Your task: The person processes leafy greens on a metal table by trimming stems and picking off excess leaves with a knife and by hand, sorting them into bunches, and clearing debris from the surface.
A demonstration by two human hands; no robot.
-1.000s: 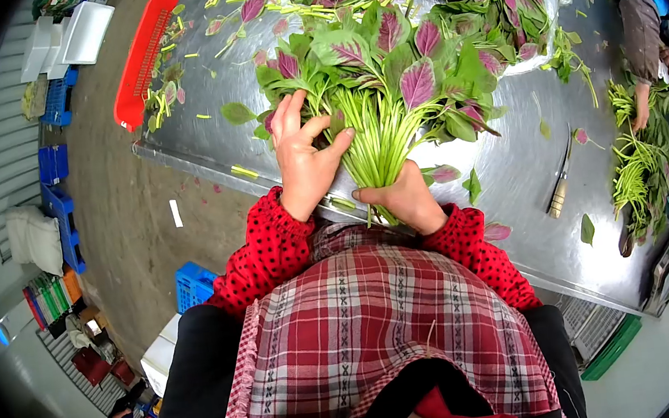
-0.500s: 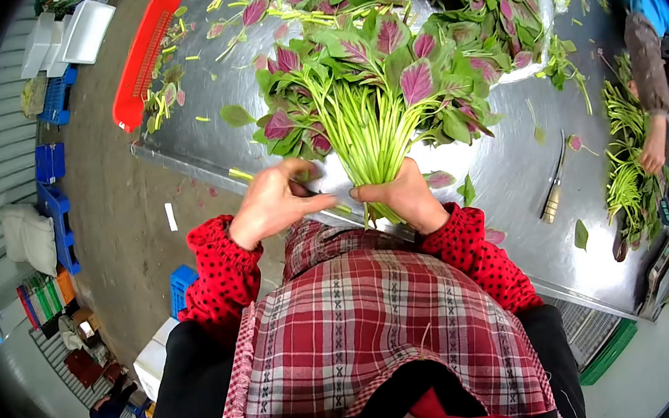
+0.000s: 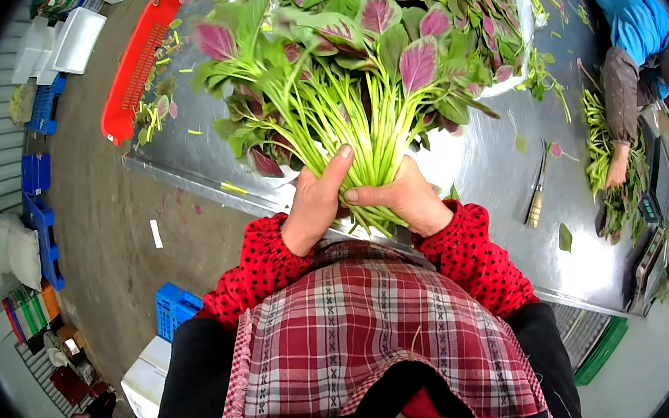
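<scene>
A bunch of amaranth greens (image 3: 367, 131), with long pale-green stems and green-and-purple leaves, is held upright over the table's near edge. My left hand (image 3: 317, 203) is closed around the left side of the stems, its thumb lying across their front. On the other side my right hand (image 3: 406, 199) grips the stems low down, thumb pressed over them. The cut ends stick out below both hands. Behind the bunch, a large heap of amaranth (image 3: 486, 18) lies on clear plastic.
The metal table (image 3: 495, 166) carries a wooden-handled knife (image 3: 537, 194) and loose leaves. A red basket (image 3: 144, 61) sits at the left edge. At the right, a co-worker's hand (image 3: 617, 166) touches more greens (image 3: 597, 134) beside a scale (image 3: 649, 206).
My left hand has moved from beside the bunch onto its stems. The bunch has spread wider to the left. My right hand has kept its hold.
</scene>
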